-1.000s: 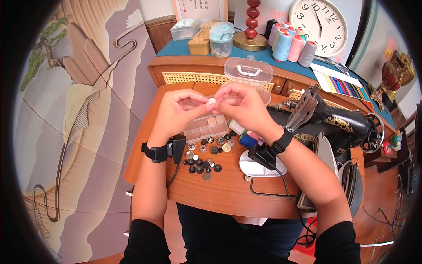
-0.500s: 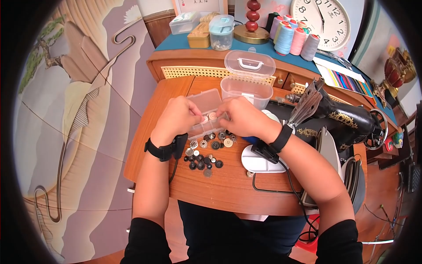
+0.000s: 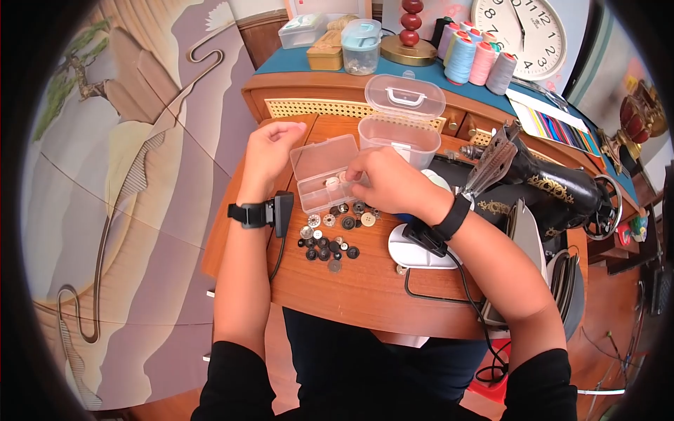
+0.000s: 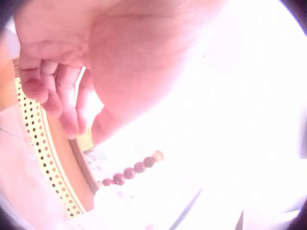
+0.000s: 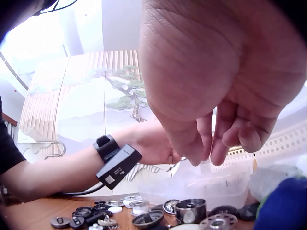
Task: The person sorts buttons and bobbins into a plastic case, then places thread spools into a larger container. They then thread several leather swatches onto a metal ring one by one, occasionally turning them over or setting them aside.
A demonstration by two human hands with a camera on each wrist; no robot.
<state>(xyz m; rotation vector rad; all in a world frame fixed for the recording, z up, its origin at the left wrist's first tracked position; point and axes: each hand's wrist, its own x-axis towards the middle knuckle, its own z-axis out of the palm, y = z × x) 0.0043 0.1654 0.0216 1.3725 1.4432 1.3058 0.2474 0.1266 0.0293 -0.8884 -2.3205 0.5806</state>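
Note:
In the head view a clear plastic box (image 3: 324, 156) with its lid raised and a divided tray lies on the wooden table. Pale round buttons (image 3: 332, 183) sit in its compartments. My right hand (image 3: 386, 181) hovers over the box's right side, thumb and fingers pointing down; the right wrist view shows nothing between the fingertips (image 5: 218, 158). Raised to the left of the box, my left hand (image 3: 270, 156) has loosely bent fingers and holds nothing visible. In front of the box lies a spread of black, metal and pale buttons (image 3: 323, 244).
Behind stands a clear handled container (image 3: 399, 137) with its lid up. To the right are a white divided dish (image 3: 421, 249) and a black sewing machine (image 3: 540, 193). Thread spools (image 3: 460, 59) and a clock (image 3: 523, 35) stand on the back shelf.
Both hands first met above the box, pinching a small pale piece, then came down to the tray. The left hand has since lifted away to the left; the right stays over the box.

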